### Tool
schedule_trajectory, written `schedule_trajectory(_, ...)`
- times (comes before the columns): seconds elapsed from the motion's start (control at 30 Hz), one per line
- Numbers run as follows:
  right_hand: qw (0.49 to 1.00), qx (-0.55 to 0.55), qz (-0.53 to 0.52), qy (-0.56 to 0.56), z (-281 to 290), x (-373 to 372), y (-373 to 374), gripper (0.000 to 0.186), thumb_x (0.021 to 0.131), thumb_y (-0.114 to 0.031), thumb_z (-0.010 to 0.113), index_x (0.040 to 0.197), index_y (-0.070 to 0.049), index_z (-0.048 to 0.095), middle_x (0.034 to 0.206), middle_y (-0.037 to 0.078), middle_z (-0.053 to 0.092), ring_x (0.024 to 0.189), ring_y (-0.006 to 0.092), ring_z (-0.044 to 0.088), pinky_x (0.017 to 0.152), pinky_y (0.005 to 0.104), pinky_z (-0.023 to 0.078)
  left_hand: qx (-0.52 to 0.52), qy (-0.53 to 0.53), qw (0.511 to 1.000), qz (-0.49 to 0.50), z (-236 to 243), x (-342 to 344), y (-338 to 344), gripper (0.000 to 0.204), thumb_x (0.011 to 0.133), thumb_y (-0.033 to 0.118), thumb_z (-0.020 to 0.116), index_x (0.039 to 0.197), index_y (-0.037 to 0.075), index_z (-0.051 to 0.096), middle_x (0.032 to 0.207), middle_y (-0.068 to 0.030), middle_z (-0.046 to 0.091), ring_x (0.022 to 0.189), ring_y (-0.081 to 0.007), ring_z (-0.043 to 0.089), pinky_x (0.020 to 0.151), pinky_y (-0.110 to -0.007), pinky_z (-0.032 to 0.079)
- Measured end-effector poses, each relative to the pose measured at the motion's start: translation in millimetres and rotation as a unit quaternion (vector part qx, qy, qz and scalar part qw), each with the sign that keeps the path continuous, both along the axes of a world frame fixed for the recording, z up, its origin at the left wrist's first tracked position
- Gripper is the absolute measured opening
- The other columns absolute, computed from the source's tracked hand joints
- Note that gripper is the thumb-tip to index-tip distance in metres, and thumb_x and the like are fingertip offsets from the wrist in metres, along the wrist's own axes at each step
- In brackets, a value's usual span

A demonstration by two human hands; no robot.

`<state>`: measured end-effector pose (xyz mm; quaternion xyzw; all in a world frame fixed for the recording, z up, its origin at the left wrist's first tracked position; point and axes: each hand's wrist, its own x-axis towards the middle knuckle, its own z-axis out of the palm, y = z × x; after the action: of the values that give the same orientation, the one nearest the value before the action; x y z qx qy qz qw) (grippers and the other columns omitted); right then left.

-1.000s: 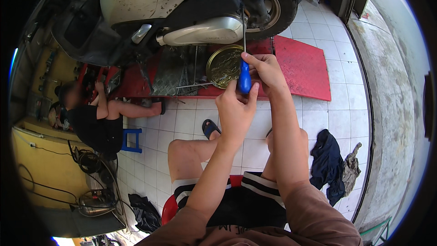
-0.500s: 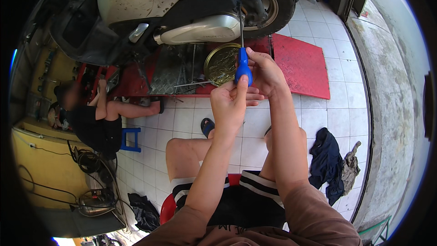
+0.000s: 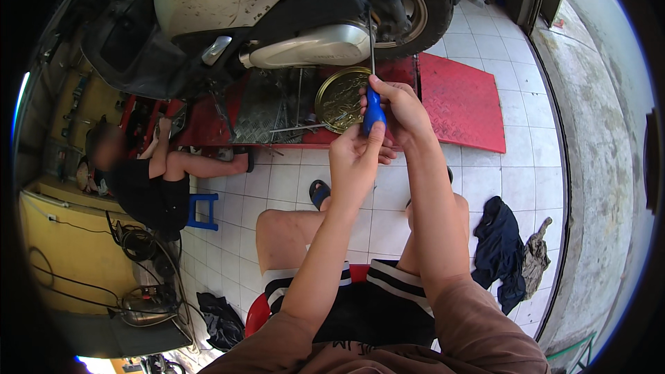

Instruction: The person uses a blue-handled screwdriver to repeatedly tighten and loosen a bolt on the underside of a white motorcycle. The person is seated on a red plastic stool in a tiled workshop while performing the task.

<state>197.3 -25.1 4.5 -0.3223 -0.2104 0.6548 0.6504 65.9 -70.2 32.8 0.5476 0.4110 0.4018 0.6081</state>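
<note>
My right grip (image 3: 402, 107) is clenched around the screwdriver (image 3: 373, 112), fingers wrapped over the top of its blue handle. My left grip (image 3: 355, 156) sits just below, thumb and fingertips pinching the lower end of that same handle, so both hands close on the one tool. The screwdriver stands nearly upright, its thin metal shaft rising from the handle toward the scooter (image 3: 277, 7) above it, ending close to the silver muffler (image 3: 308, 45); I cannot tell whether the tip touches anything.

Just left of the screwdriver and partly behind my hands, a round brass-coloured tin lid (image 3: 339, 97) lies on the red ramp (image 3: 460, 100). A few loose metal tools (image 3: 294, 127) lie on the ramp's grey tread plate to the left of the lid. The scooter's rear wheel (image 3: 415, 7) stands above and right of the screwdriver.

Well left of the screwdriver, another person (image 3: 152, 180) sits on the tiled floor (image 3: 291, 180) next to a small blue stool (image 3: 204, 211), one arm raised toward the scooter's underside. Down and right of the screwdriver, a dark cloth (image 3: 499, 253) and a grey rag (image 3: 535, 260) lie on the tiles. My bare knees frame the floor under the hands.
</note>
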Motion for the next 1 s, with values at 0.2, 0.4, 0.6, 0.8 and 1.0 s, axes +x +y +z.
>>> schedule_trajectory(0.2, 0.982, 0.028, 0.066, 0.175, -20.9, -5.6, 13.3, 0.027, 0.096, -0.028, 0.057, 0.097, -0.001, 0.059, 0.082, 0.008, 0.062, 0.069, 0.0166, 0.062, 0.063, 0.0278, 0.053, -0.360, -0.405, 0.831, -0.122, -7.9, 0.5, -6.2, 0.050, 0.103, 0.044, 0.032, 0.107, -0.002, 0.050, 0.077, -0.0045, 0.048, 0.061, -0.0117, 0.044, 0.056, -0.024, 0.038)
schedule_trajectory(0.4, 0.953, 0.069, 0.108, 0.276, -24.6, -14.0, 16.8, 0.025, 0.097, -0.028, 0.056, 0.100, -0.003, 0.055, 0.084, 0.007, 0.061, 0.073, 0.0178, 0.061, 0.065, 0.0287, 0.054, -0.435, -0.637, 0.617, -0.157, -15.4, 0.8, -3.4, 0.035, 0.103, 0.033, 0.040, 0.107, -0.001, 0.045, 0.075, -0.0030, 0.045, 0.060, -0.0099, 0.045, 0.055, -0.023, 0.038)
schedule_trajectory(0.6, 0.943, 0.089, 0.117, 0.298, -25.1, -6.1, 13.8, 0.029, 0.097, -0.030, 0.056, 0.104, -0.002, 0.054, 0.085, 0.007, 0.060, 0.074, 0.0190, 0.060, 0.065, 0.0292, 0.054, -0.440, -0.609, 0.624, -0.215, -26.9, -1.4, 4.7, 0.035, 0.099, 0.030, 0.053, 0.108, -0.002, 0.043, 0.075, -0.0018, 0.045, 0.058, -0.0090, 0.045, 0.054, -0.022, 0.038)
schedule_trajectory(0.8, 0.928, 0.113, 0.135, 0.328, -26.6, 3.6, 10.4, 0.032, 0.097, -0.031, 0.055, 0.107, -0.001, 0.053, 0.086, 0.007, 0.059, 0.076, 0.0193, 0.060, 0.065, 0.0297, 0.054, -0.452, -0.543, 0.672, -0.223, -24.7, -1.2, 12.3, 0.041, 0.099, 0.031, 0.053, 0.111, -0.005, 0.039, 0.074, -0.0020, 0.049, 0.055, -0.0082, 0.049, 0.051, -0.020, 0.041)
schedule_trajectory(1.0, 0.905, 0.143, 0.153, 0.370, -31.0, 5.2, 10.2, 0.035, 0.099, -0.030, 0.052, 0.113, 0.002, 0.051, 0.086, 0.007, 0.055, 0.076, 0.0179, 0.055, 0.069, 0.0286, 0.050, -0.357, -0.333, 0.861, -0.143, -13.8, -5.0, 18.0, 0.028, 0.096, 0.031, 0.059, 0.103, 0.005, 0.052, 0.074, -0.0019, 0.054, 0.054, -0.0074, 0.050, 0.049, -0.019, 0.039)
